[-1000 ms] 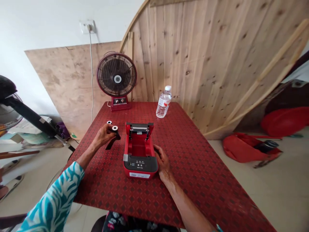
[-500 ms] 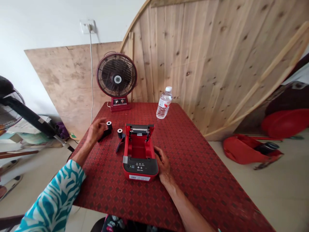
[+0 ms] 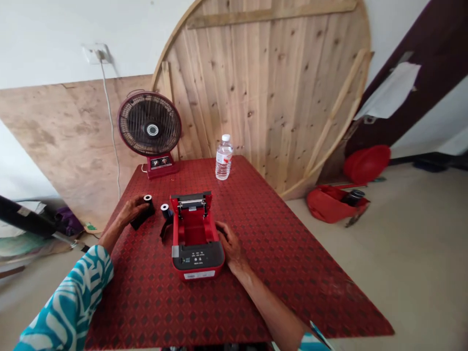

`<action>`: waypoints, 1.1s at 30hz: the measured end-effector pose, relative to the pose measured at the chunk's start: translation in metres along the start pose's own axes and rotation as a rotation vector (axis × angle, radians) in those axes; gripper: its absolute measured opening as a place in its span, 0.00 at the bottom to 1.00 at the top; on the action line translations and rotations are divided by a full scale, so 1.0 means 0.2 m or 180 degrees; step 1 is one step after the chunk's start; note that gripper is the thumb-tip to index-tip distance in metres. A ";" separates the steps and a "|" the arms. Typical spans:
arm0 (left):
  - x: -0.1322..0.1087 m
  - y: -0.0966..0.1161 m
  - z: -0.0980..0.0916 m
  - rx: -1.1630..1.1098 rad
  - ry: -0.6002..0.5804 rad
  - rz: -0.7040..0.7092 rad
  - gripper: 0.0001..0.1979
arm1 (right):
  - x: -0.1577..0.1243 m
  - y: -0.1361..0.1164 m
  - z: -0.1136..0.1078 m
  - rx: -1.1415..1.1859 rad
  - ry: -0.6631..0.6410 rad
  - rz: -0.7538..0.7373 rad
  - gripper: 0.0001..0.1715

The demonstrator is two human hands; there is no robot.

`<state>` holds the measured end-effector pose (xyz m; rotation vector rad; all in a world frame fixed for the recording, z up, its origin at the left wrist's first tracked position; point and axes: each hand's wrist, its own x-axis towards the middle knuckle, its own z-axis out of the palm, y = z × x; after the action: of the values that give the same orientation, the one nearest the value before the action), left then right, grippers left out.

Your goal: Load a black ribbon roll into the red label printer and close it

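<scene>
A left hand point(image 3: 132, 210) reaches to a black roll with a white core point(image 3: 147, 209) on a red patterned table point(image 3: 285, 278), fingers against it; whether they close around it cannot be told. A second black roll point(image 3: 165, 211) stands between it and a red-and-black printer point(image 3: 198, 258), lid raised. The right hand point(image 3: 233, 249) cups the printer's right side, its grip partly hidden and impossible to judge. Behind stand a fan point(image 3: 149, 124) and a clear plastic bottle point(image 3: 223, 161).
</scene>
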<state>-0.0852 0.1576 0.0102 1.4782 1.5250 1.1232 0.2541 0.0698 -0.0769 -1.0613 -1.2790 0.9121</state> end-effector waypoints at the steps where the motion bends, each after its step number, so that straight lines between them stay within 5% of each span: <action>1: -0.03 0.02 -0.01 -0.0037 0.0023 0.0015 0.27 | 0.00 0.00 0.00 0.0016 0.0017 -0.0020 0.16; 5: -0.25 0.18 -0.05 -0.0197 -0.0182 -0.0037 0.28 | 0.00 0.00 0.03 0.0068 0.0088 -0.0099 0.15; 7: -0.39 0.31 -0.02 -0.0158 -0.0786 -0.0019 0.24 | 0.00 -0.01 0.04 0.0066 0.0123 -0.0133 0.16; 11: -0.55 0.53 0.21 0.1200 -0.1394 0.1171 0.17 | -0.01 -0.01 0.04 0.0044 0.0053 -0.0183 0.17; 16: -0.49 0.60 0.48 0.2735 -0.1567 0.1510 0.18 | -0.02 -0.03 0.04 -0.0004 -0.0067 -0.0234 0.16; 22: -0.41 0.59 0.62 0.3651 -0.2032 0.1340 0.15 | -0.01 -0.02 0.06 0.0110 -0.0013 -0.0269 0.16; 29: -0.36 0.58 0.60 0.3331 -0.2354 0.1324 0.13 | -0.01 -0.02 0.05 0.0153 -0.0010 -0.0238 0.16; 33: -0.48 0.59 0.45 0.2307 -0.1793 0.1678 0.16 | -0.02 -0.02 0.04 0.0168 -0.0036 -0.0213 0.16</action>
<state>0.0493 0.0661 0.0800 2.5274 1.1990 0.3089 0.2449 0.0663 -0.0741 -0.9680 -1.2856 0.8974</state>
